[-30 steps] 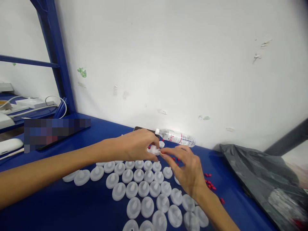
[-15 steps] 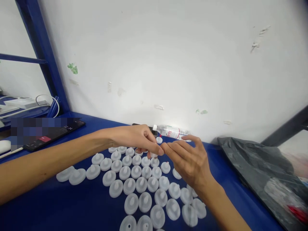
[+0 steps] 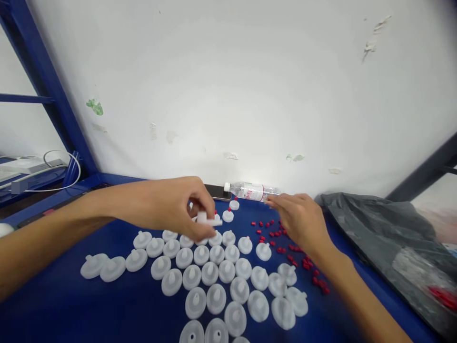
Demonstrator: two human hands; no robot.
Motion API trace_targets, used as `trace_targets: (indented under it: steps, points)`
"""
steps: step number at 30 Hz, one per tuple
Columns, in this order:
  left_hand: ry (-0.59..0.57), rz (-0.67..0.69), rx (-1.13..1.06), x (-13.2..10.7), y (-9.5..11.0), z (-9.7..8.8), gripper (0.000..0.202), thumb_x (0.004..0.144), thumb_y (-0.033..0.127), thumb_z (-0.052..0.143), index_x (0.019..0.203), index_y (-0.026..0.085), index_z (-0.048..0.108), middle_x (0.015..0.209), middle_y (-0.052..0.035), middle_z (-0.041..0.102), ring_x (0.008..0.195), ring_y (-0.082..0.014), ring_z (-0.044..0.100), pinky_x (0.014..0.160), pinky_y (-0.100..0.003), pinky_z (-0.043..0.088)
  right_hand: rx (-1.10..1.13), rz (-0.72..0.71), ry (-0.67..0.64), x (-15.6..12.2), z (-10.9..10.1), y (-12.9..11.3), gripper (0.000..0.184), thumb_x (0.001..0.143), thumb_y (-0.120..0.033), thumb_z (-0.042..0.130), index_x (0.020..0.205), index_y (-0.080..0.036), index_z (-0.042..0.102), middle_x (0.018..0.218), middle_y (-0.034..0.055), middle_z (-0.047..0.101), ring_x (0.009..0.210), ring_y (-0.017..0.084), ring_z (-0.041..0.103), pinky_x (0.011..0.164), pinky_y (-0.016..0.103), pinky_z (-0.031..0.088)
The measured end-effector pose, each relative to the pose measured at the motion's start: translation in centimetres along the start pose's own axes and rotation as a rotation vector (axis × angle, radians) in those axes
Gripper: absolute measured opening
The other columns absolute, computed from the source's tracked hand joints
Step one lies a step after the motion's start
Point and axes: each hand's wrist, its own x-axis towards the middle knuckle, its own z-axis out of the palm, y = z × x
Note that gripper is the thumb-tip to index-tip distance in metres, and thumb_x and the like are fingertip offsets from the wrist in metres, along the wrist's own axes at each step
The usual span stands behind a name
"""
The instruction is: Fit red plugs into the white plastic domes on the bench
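Note:
My left hand [image 3: 182, 207] grips a white plastic nozzle lid [image 3: 210, 220] between thumb and fingers, its spout pointing right. Rows of similar white nozzle lids [image 3: 210, 273] lie spout-up on the blue table below. Some lids at the back, such as the red-tipped lid [image 3: 228, 216], carry small red caps. My right hand [image 3: 303, 216] hovers above loose red caps [image 3: 280, 250], its fingertips pinched together in front of a bottle. Whatever those fingertips hold, if anything, is too small to make out.
A clear plastic bottle [image 3: 252, 191] lies along the wall, beside a dark phone [image 3: 217, 192]. Grey plastic sheeting [image 3: 371, 238] covers the right side. At the left are a blue metal frame [image 3: 53, 90] and a white cable [image 3: 76, 169].
My hands, close together before, have moved apart: the left one leftward with the lid, the right one rightward and slightly up. The red caps now show. The view has shifted a little.

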Motion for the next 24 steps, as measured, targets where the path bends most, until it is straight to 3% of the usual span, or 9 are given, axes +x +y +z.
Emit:
trace_targets:
  steps: [2, 4, 7, 9, 14, 18, 24]
  points:
    - [0.047, 0.061, -0.024, 0.4, -1.0, -0.7, 0.029, 0.082, 0.050, 0.066, 0.078, 0.024, 0.078, 0.067, -0.0008, 0.065, 0.059, -0.0154, 0.054, 0.052, -0.027, 0.037, 0.011, 0.060, -0.015, -0.2, 0.3, 1.2, 0.028, 0.103, -0.026, 0.048, 0.106, -0.023, 0.075, 0.097, 0.0065, 0.079, 0.078, 0.025, 0.072, 0.069, 0.039, 0.051]
    - [0.159, 0.069, 0.000, 1.6, -2.6, -1.2, 0.029, 0.085, 0.047, 0.063, 0.090, 0.023, 0.077, 0.079, -0.0016, 0.073, 0.068, -0.0166, 0.061, 0.058, -0.026, 0.041, 0.101, 0.066, -0.111, -0.3, 0.7, 1.0, 0.025, 0.102, -0.029, 0.051, 0.110, -0.026, 0.074, 0.103, 0.0041, 0.078, 0.085, 0.024, 0.073, 0.072, 0.037, 0.054]
    - [0.247, -0.005, 0.040, 3.5, -5.5, -1.3, 0.030, 0.085, 0.045, 0.062, 0.087, 0.020, 0.077, 0.086, -0.0032, 0.077, 0.078, -0.0200, 0.067, 0.066, -0.027, 0.046, 0.245, 0.026, -0.317, -0.4, 1.1, -0.7, 0.023, 0.099, -0.029, 0.055, 0.111, -0.030, 0.074, 0.103, 0.0003, 0.077, 0.089, 0.022, 0.072, 0.081, 0.037, 0.056]
    - [0.249, -0.085, 0.095, 4.4, -7.2, -1.2, 0.027, 0.082, 0.042, 0.064, 0.083, 0.019, 0.078, 0.088, -0.0051, 0.079, 0.083, -0.0222, 0.069, 0.067, -0.027, 0.047, 0.273, 0.005, -0.385, -0.4, 0.9, -1.9, 0.022, 0.099, -0.032, 0.056, 0.109, -0.030, 0.075, 0.102, 0.0001, 0.077, 0.089, 0.021, 0.072, 0.083, 0.038, 0.056]
    - [0.279, -0.174, 0.148, 5.1, -9.8, -0.7, 0.023, 0.078, 0.032, 0.066, 0.090, 0.017, 0.079, 0.091, -0.0088, 0.079, 0.083, -0.0232, 0.071, 0.066, -0.027, 0.048, 0.322, -0.009, -0.327, -0.1, 0.8, -3.0, 0.030, 0.104, -0.039, 0.048, 0.108, -0.028, 0.075, 0.109, 0.0029, 0.076, 0.102, 0.022, 0.070, 0.095, 0.041, 0.054]
    - [0.258, -0.194, 0.147, 5.7, -11.2, -0.3, 0.018, 0.074, 0.026, 0.067, 0.085, 0.018, 0.079, 0.088, -0.0069, 0.080, 0.077, -0.0207, 0.072, 0.063, -0.025, 0.049, 0.303, -0.058, -0.262, -0.3, 2.0, -3.2, 0.034, 0.105, -0.035, 0.043, 0.123, -0.029, 0.071, 0.125, 0.0049, 0.071, 0.119, 0.024, 0.065, 0.104, 0.046, 0.052]
    - [0.198, -0.182, 0.146, 6.5, -12.7, 0.7, 0.013, 0.069, 0.026, 0.070, 0.077, 0.020, 0.079, 0.088, -0.0061, 0.080, 0.079, -0.0211, 0.072, 0.060, -0.023, 0.048, 0.300, -0.071, -0.279, -0.8, 2.7, -3.7, 0.040, 0.106, -0.033, 0.039, 0.141, -0.030, 0.059, 0.142, 0.0043, 0.064, 0.133, 0.026, 0.057, 0.110, 0.050, 0.050]
